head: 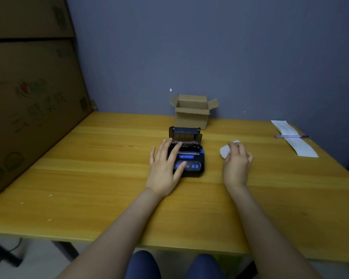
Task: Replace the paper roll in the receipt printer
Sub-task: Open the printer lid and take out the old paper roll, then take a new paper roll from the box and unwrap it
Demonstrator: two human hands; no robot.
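On our yellow wooden desk [109, 178] our left hand [165, 164] lies flat, steadying the small black receipt printer [191, 158], while our right hand [237, 164] curls on what seems a light, crushable white paper roll [225, 151], best held by its ends.

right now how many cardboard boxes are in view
3: one small open cardboard box at the back of the table, behind the printer, and two large boxes stacked at the left. Others may be hidden.
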